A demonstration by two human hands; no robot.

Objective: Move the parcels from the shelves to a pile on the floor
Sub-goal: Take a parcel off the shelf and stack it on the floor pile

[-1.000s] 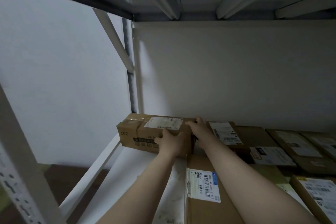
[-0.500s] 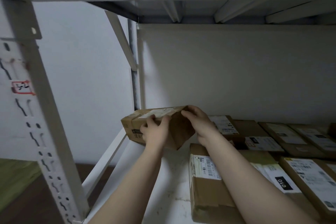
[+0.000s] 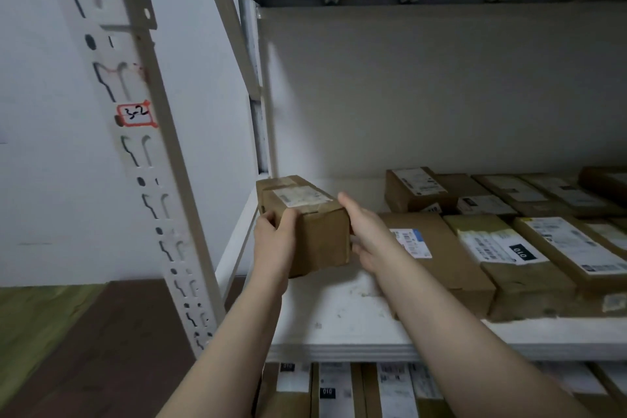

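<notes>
Two grips hold the parcel (image 3: 312, 227) between them, just above the left end of the shelf (image 3: 339, 316): your left grip (image 3: 274, 243) curled round its near-left edge, your right grip (image 3: 366, 234) pinching its right face. Its long axis runs away from you.

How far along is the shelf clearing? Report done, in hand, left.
Done: the shelf is bare at its left end. In hand: left hand and right hand grip one brown parcel above it. Left: many parcels beside it plus lower parcels underneath; no floor pile in view.
</notes>
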